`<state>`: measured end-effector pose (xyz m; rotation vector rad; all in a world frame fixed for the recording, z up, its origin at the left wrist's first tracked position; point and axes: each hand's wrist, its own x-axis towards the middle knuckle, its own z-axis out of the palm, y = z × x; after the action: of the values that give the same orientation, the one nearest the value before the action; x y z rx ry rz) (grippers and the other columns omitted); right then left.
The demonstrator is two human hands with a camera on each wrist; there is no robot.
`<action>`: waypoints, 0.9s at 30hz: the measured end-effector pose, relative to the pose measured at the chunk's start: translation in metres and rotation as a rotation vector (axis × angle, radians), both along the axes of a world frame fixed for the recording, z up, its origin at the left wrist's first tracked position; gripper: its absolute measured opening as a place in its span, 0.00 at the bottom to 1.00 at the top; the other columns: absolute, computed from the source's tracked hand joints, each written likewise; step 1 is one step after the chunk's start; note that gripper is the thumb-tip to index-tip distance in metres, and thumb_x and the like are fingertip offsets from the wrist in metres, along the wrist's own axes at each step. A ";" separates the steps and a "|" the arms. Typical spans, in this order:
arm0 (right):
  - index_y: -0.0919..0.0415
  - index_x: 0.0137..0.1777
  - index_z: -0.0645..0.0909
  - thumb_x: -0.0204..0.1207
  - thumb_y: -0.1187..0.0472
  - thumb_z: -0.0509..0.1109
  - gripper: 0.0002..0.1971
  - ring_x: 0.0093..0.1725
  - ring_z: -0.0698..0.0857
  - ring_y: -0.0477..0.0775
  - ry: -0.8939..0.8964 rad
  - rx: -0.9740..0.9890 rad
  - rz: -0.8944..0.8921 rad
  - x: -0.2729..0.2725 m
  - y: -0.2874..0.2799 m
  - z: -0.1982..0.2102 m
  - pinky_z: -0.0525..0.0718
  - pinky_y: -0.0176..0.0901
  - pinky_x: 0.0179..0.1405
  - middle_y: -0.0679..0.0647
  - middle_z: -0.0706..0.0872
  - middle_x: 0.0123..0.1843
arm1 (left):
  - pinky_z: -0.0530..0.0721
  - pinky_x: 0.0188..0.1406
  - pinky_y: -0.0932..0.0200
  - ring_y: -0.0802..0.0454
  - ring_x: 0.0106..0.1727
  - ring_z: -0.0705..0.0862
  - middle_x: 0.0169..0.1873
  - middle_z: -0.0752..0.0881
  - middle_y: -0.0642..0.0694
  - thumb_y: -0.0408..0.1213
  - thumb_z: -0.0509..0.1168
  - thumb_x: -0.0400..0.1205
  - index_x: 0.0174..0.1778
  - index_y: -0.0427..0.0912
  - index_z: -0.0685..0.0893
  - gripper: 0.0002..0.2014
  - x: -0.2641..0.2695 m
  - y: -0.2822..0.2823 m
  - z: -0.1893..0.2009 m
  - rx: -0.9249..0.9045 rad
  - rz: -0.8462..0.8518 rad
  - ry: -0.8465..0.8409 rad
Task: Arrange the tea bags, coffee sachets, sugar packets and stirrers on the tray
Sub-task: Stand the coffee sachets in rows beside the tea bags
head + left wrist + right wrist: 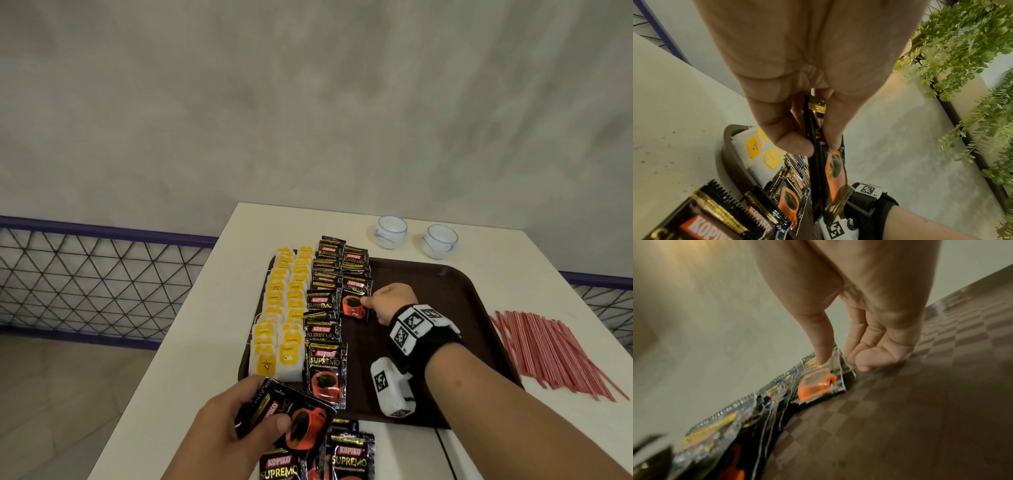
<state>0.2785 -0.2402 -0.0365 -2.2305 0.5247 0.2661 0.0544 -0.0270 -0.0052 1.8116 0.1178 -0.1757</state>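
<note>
Tray: a dark brown rectangular plastic tray (428, 287) lies on the white counter (191, 329), its right half bare.
Tea bags: white paper tea bags with yellow tags (281, 308) lie in two overlapping rows along the tray's left edge.
Coffee sachets on tray: black foil Kopiko Supremo coffee sachets with an orange cup printed on them (325, 371) lie in overlapping rows just right of the tea bags.
Right hand: the right hand (394, 301), with a black wrist strap carrying white marker blocks, reaches over the tray; thumb on top and curled fingers at the edge pinch one black sachet (356, 301) at the near end of the second coffee row. In the right wrist view the sachet's right edge is lifted off the tray.
Left hand: the left hand (233, 421) grips a small stack of black coffee sachets (294, 418) between thumb and fingers, above the tray's near left corner.
Loose sachets: more black coffee sachets (349, 455) lie on the counter just in front of the tray.
Stirrers: a fanned pile of thin red-and-white striped stirrers (551, 349) lies on the counter right of the tray.
Cups: two small white ceramic cups with blue marks (392, 231) stand beyond the tray.
</note>
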 end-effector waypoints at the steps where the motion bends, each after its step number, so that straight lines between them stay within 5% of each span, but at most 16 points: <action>1: 0.61 0.37 0.81 0.69 0.55 0.79 0.12 0.48 0.87 0.61 -0.021 -0.002 0.025 -0.002 -0.002 0.002 0.87 0.56 0.58 0.61 0.89 0.45 | 0.85 0.39 0.66 0.54 0.46 0.89 0.41 0.91 0.51 0.30 0.73 0.74 0.44 0.58 0.87 0.14 0.000 -0.001 0.001 -0.007 -0.003 -0.010; 3: 0.56 0.34 0.79 0.71 0.56 0.78 0.11 0.43 0.85 0.57 -0.072 0.019 0.089 -0.010 -0.007 0.010 0.87 0.55 0.56 0.56 0.86 0.39 | 0.86 0.41 0.63 0.53 0.45 0.89 0.41 0.91 0.50 0.30 0.74 0.73 0.41 0.61 0.86 0.16 0.000 -0.004 0.005 -0.010 -0.005 -0.031; 6: 0.58 0.44 0.81 0.74 0.57 0.75 0.06 0.37 0.83 0.50 -0.132 0.215 0.296 -0.046 -0.008 0.038 0.86 0.44 0.40 0.55 0.86 0.42 | 0.88 0.46 0.52 0.47 0.42 0.88 0.40 0.90 0.45 0.31 0.78 0.69 0.38 0.57 0.84 0.15 0.001 -0.011 0.012 -0.048 0.016 -0.071; 9: 0.58 0.53 0.83 0.78 0.58 0.71 0.07 0.38 0.86 0.46 -0.001 0.522 0.657 -0.103 -0.009 0.069 0.84 0.40 0.38 0.51 0.89 0.44 | 0.87 0.49 0.42 0.41 0.42 0.86 0.37 0.88 0.42 0.39 0.79 0.60 0.38 0.52 0.84 0.14 0.001 -0.018 0.022 -0.082 0.018 -0.097; 12: 0.59 0.53 0.82 0.82 0.62 0.66 0.05 0.31 0.84 0.38 0.144 0.633 0.871 -0.156 -0.017 0.082 0.81 0.32 0.32 0.42 0.87 0.33 | 0.86 0.49 0.40 0.38 0.43 0.86 0.38 0.88 0.40 0.39 0.79 0.58 0.38 0.51 0.85 0.14 0.000 -0.025 0.029 -0.075 -0.028 -0.101; 16: 0.64 0.50 0.86 0.80 0.63 0.69 0.06 0.37 0.89 0.48 0.186 0.801 0.745 -0.183 -0.027 0.072 0.86 0.37 0.37 0.52 0.90 0.39 | 0.88 0.42 0.53 0.49 0.38 0.88 0.37 0.90 0.45 0.28 0.83 0.58 0.38 0.52 0.86 0.19 -0.005 -0.031 0.028 -0.106 -0.024 -0.103; 18: 0.65 0.60 0.85 0.79 0.60 0.69 0.13 0.50 0.90 0.59 0.218 0.924 0.696 -0.188 -0.031 0.064 0.88 0.52 0.50 0.62 0.90 0.52 | 0.87 0.34 0.62 0.53 0.36 0.89 0.38 0.90 0.44 0.21 0.82 0.54 0.39 0.45 0.88 0.22 -0.008 -0.036 0.027 -0.241 0.023 -0.093; 21: 0.64 0.74 0.74 0.81 0.62 0.66 0.21 0.72 0.79 0.67 0.294 1.187 0.611 -0.200 -0.028 0.057 0.73 0.67 0.73 0.66 0.80 0.71 | 0.86 0.31 0.63 0.44 0.41 0.91 0.41 0.91 0.41 0.31 0.88 0.37 0.41 0.38 0.87 0.34 -0.012 -0.044 0.021 -0.464 0.089 -0.083; 24: 0.63 0.80 0.66 0.84 0.65 0.62 0.24 0.77 0.72 0.63 0.277 1.394 0.566 -0.210 -0.022 0.057 0.74 0.57 0.74 0.63 0.74 0.77 | 0.87 0.30 0.59 0.45 0.45 0.91 0.43 0.90 0.42 0.35 0.87 0.33 0.47 0.35 0.84 0.43 -0.014 -0.052 0.018 -0.527 0.126 -0.082; 27: 0.49 0.74 0.74 0.76 0.56 0.73 0.25 0.71 0.80 0.58 0.148 1.129 0.641 -0.214 -0.023 0.061 0.76 0.52 0.71 0.59 0.81 0.70 | 0.86 0.29 0.64 0.53 0.42 0.91 0.39 0.92 0.47 0.26 0.86 0.37 0.50 0.34 0.81 0.42 -0.017 -0.058 0.023 -0.503 0.137 -0.074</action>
<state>0.0640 -0.2629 0.0246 -1.1924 -0.2763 0.8219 0.0374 -0.0849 0.0179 1.3022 0.1321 -0.0347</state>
